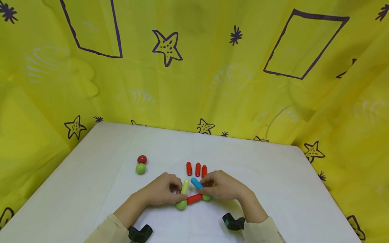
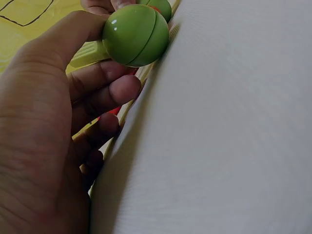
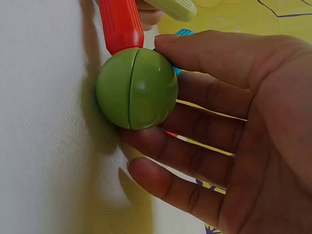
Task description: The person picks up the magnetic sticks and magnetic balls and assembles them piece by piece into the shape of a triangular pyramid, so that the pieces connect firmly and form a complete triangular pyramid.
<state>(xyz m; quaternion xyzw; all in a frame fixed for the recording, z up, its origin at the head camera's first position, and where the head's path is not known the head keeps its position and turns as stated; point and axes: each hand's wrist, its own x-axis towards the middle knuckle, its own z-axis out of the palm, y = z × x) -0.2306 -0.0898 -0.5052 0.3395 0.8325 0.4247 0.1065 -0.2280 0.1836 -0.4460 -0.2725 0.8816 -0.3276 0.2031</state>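
My left hand (image 1: pixel 161 190) pinches a yellow-green stick (image 1: pixel 185 185) between thumb and fingers, just above a green ball (image 1: pixel 181 205). A red stick (image 1: pixel 194 199) links that ball to a second green ball (image 1: pixel 207 197) on the right. From this second ball a blue stick (image 1: pixel 196 183) slants up and left, pinched by my right hand (image 1: pixel 224 185). In the left wrist view the thumb tip touches the near green ball (image 2: pixel 134 38). The right wrist view has fingers behind the other green ball (image 3: pixel 138 90), with the blue stick mostly hidden by the thumb.
Three loose red sticks (image 1: pixel 198 169) lie just beyond the hands on the white table (image 1: pixel 252 162). Farther left, a red ball (image 1: pixel 141 159) sits against a loose green ball (image 1: pixel 140 168). A yellow patterned curtain (image 1: pixel 194 84) hangs along the table's back and sides.
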